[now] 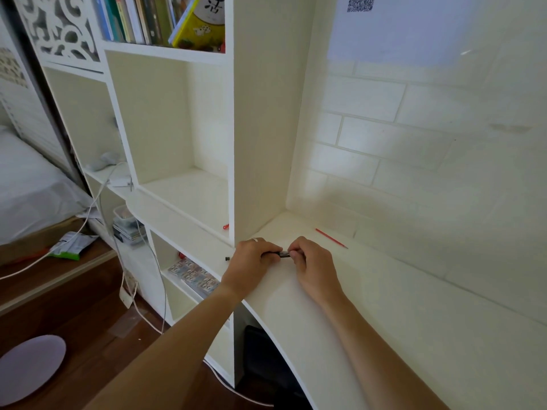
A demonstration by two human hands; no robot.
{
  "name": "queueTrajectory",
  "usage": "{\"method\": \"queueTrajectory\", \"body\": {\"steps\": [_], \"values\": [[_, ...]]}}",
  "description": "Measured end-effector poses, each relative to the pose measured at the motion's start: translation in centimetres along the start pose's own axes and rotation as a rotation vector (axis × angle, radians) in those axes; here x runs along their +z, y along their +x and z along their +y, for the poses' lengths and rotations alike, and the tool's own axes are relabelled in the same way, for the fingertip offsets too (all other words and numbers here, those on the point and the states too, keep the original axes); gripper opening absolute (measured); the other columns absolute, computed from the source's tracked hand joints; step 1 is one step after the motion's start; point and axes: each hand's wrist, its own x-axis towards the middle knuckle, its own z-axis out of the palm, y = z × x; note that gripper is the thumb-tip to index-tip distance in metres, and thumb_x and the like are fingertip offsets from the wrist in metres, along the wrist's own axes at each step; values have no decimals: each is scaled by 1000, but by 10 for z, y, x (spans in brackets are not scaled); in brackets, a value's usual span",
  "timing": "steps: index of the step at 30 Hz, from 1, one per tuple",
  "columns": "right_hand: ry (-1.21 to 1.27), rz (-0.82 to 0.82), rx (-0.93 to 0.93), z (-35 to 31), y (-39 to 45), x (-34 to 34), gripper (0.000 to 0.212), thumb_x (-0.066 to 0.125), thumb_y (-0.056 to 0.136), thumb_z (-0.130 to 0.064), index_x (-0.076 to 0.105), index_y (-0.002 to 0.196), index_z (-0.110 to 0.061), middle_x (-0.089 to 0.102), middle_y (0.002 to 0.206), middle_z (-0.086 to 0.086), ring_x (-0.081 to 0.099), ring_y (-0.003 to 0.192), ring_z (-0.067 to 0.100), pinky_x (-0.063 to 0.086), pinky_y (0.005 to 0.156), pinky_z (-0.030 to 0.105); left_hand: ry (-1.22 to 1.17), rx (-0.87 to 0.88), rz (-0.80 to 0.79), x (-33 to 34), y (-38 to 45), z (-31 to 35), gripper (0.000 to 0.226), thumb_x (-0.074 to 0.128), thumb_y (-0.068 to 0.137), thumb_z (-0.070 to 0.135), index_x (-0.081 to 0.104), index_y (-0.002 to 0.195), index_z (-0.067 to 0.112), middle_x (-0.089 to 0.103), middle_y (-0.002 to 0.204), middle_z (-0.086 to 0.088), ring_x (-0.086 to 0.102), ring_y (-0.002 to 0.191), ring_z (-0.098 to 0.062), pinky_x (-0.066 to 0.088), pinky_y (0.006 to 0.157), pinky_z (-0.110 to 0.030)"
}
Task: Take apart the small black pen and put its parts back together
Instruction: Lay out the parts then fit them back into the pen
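The small black pen [282,254] is held level just above the white desk [384,315], between both hands. My left hand [251,258] wraps around its left end, and my right hand [313,264] pinches its right end with the fingertips. Only a short black stretch shows between the fingers. A thin red refill [331,238] lies on the desk behind my right hand, near the wall. A tiny black part [227,258] rests on the ledge just left of my left hand.
A white bookshelf [260,113] rises at the left of the desk, with books [165,19] on top. A small red object [225,226] sits in the open cubby. Cables [142,291] hang down to the wooden floor. A tiled wall backs the desk.
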Motion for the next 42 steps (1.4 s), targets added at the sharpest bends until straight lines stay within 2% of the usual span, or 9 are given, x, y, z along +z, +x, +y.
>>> {"method": "queueTrajectory", "body": {"steps": [9,13,16,19,25,29,35,40,42], "values": [[-1,0,8,0,-1,1,11,55,95,-6,63,90,-12,67,83,0,60,77,15,49,70,27,5,3,-3,1,0,0,24,64,93,10,77,110,19,75,101,-2,63,98,-18,49,93,-34],[-18,51,72,-1,0,6,13,53,97,-9,62,90,-15,64,84,-1,57,77,16,46,69,27,26,45,3,3,0,1,24,63,94,14,75,113,20,76,104,1,63,99,-15,47,90,-25],[-53,61,151,1,0,7,12,51,99,-13,62,94,-15,59,90,1,57,79,19,48,70,32,49,60,42,4,1,1,22,62,95,21,71,115,24,74,103,5,59,101,-9,45,87,-19],[-79,73,190,4,0,7,13,49,100,-12,61,94,-12,58,94,4,57,80,22,50,73,36,105,87,96,6,3,-3,14,61,95,18,70,103,24,66,103,5,51,106,-11,44,86,-25],[-144,58,158,5,0,9,17,54,98,-11,70,102,-13,55,98,2,60,83,21,43,73,22,135,89,52,7,4,-6,13,60,95,15,71,96,23,62,96,6,50,100,-11,46,85,-30],[-211,12,99,2,-1,12,20,49,97,-9,70,98,-12,54,95,4,57,85,23,52,75,34,130,80,41,7,4,-5,13,59,95,15,70,96,22,61,95,6,49,99,-10,48,85,-32],[-366,5,50,-6,-5,14,19,47,95,-9,63,103,-14,52,96,5,48,85,23,42,70,29,159,76,43,5,3,1,14,58,95,12,70,96,18,62,95,2,53,100,-16,51,84,-39],[-408,-38,82,-14,-9,12,22,45,94,-9,62,108,-14,54,102,8,51,92,26,45,75,33,243,87,66,4,-3,11,14,58,96,13,71,99,15,64,102,-1,54,107,-21,52,87,-42],[-400,-56,99,-17,-10,12,27,44,96,-9,60,117,-14,55,108,9,53,98,28,47,81,35,291,97,107,1,-7,14,15,59,96,12,72,103,13,66,107,-4,55,111,-24,51,90,-40]]}}
